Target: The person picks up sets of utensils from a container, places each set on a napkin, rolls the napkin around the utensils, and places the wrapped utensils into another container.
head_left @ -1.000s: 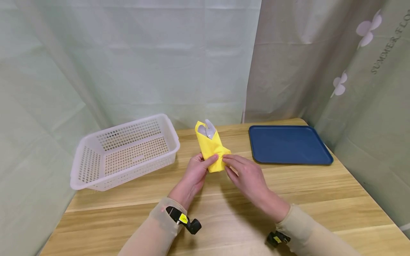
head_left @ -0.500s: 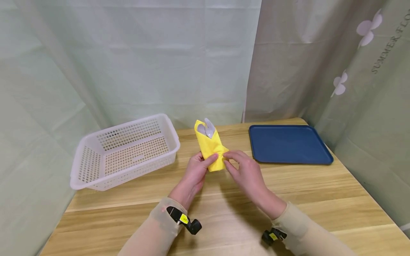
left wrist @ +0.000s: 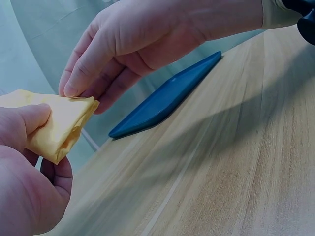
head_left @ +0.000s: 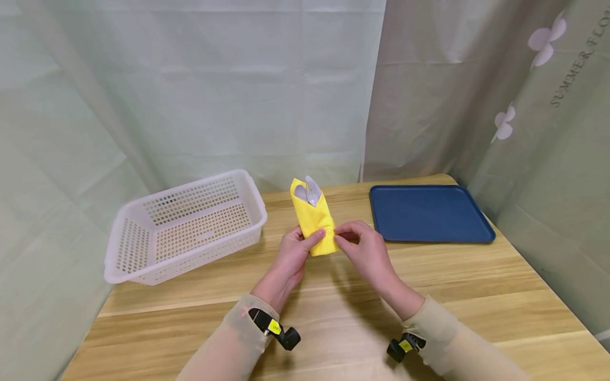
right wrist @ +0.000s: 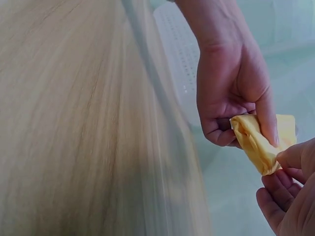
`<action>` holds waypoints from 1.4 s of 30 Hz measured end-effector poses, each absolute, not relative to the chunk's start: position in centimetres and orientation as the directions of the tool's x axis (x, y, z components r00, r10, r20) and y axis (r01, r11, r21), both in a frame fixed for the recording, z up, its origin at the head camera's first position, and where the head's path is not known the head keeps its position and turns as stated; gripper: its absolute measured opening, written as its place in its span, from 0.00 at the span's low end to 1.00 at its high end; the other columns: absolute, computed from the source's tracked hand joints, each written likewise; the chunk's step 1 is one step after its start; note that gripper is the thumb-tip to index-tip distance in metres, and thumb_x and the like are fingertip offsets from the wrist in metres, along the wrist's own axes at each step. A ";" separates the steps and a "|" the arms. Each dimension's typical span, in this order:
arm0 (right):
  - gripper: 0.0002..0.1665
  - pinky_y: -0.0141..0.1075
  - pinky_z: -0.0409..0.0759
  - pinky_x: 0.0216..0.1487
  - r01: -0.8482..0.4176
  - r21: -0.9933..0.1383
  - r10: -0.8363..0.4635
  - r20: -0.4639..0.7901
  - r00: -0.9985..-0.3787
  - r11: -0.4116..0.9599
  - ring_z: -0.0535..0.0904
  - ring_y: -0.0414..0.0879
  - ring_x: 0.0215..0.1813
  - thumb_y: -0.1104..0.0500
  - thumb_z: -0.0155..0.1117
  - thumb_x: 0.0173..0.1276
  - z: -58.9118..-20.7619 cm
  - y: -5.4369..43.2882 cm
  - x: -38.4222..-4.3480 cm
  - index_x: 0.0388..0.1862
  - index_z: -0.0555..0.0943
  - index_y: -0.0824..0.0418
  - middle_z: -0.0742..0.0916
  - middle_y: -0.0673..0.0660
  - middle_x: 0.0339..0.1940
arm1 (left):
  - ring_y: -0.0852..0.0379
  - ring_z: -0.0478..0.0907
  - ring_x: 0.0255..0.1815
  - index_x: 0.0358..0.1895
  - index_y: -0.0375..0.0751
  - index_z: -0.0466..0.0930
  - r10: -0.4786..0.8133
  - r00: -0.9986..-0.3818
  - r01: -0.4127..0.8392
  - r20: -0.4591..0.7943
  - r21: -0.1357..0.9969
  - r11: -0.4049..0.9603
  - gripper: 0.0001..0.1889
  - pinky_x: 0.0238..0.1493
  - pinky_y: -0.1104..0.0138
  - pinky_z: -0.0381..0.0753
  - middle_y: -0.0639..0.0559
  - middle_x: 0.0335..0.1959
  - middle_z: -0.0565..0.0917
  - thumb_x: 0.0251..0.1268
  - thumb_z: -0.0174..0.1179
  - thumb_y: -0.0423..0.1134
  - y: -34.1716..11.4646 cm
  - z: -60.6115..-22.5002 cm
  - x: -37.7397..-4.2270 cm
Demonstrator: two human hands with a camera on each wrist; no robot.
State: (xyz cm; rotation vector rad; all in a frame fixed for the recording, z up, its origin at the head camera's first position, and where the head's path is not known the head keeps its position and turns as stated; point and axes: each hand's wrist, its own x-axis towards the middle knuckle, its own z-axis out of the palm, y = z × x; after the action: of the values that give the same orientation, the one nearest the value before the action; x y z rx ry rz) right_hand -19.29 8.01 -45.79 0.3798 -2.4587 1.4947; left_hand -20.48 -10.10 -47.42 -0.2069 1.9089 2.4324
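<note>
A folded yellow napkin [head_left: 312,218] is held above the table with a pale grey spoon [head_left: 300,192] and fork [head_left: 312,191] sticking out of its top. My left hand [head_left: 292,251] grips the lower part of the bundle, thumb across the front and fingers behind. At the napkin's right edge, my right hand [head_left: 367,251] pinches the cloth between thumb and fingertips. The left wrist view shows the right hand's fingers [left wrist: 78,81] at the edge of the folded cloth [left wrist: 64,120]. In the right wrist view, the folded layers [right wrist: 251,142] show at the bottom end; the cutlery handles are hidden inside.
A white perforated plastic basket [head_left: 186,254] stands on the left of the wooden table [head_left: 333,328]. At the back right lies a dark blue tray [head_left: 431,214]. Pale curtains [head_left: 238,95] hang behind and on both sides.
The napkin's corner, which stuck out on the right, now lies against the bundle. My right hand has shifted its fingers along that edge; the left hand keeps its grip.
</note>
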 end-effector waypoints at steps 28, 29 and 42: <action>0.12 0.33 0.84 0.49 0.058 -0.995 -0.094 -0.065 -0.993 0.078 0.83 0.49 0.49 0.64 0.79 0.73 -45.3 7.9 -19.9 0.49 0.87 0.66 0.88 0.58 0.45 | 0.55 0.85 0.55 0.64 0.34 0.87 -0.030 -0.992 -0.115 -0.124 0.970 -0.214 0.20 0.57 0.64 0.84 0.45 0.58 0.91 0.74 0.75 0.37 -10.6 -47.2 -20.1; 0.11 0.33 0.84 0.49 0.063 -0.996 -0.100 -0.070 -0.993 0.069 0.83 0.48 0.49 0.64 0.79 0.73 -45.3 8.0 -20.0 0.49 0.87 0.67 0.88 0.57 0.45 | 0.55 0.85 0.55 0.64 0.34 0.87 -0.030 -0.992 -0.116 -0.125 0.970 -0.213 0.20 0.57 0.64 0.84 0.45 0.58 0.91 0.74 0.75 0.37 -10.6 -47.2 -20.1; 0.10 0.33 0.85 0.49 0.063 -0.998 -0.112 -0.066 -0.991 0.030 0.84 0.47 0.46 0.66 0.78 0.72 -45.2 8.0 -20.1 0.47 0.86 0.67 0.88 0.57 0.42 | 0.54 0.85 0.57 0.64 0.36 0.87 -0.012 -0.994 -0.105 -0.109 0.974 -0.203 0.20 0.60 0.62 0.83 0.46 0.59 0.90 0.73 0.76 0.36 -10.7 -47.1 -20.3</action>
State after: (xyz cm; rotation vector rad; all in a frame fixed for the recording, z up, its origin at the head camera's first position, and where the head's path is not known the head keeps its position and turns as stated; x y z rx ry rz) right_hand -20.10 7.97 -45.24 0.0564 -2.3401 2.2799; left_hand -20.29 -10.70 -47.14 -0.1432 1.9445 2.3869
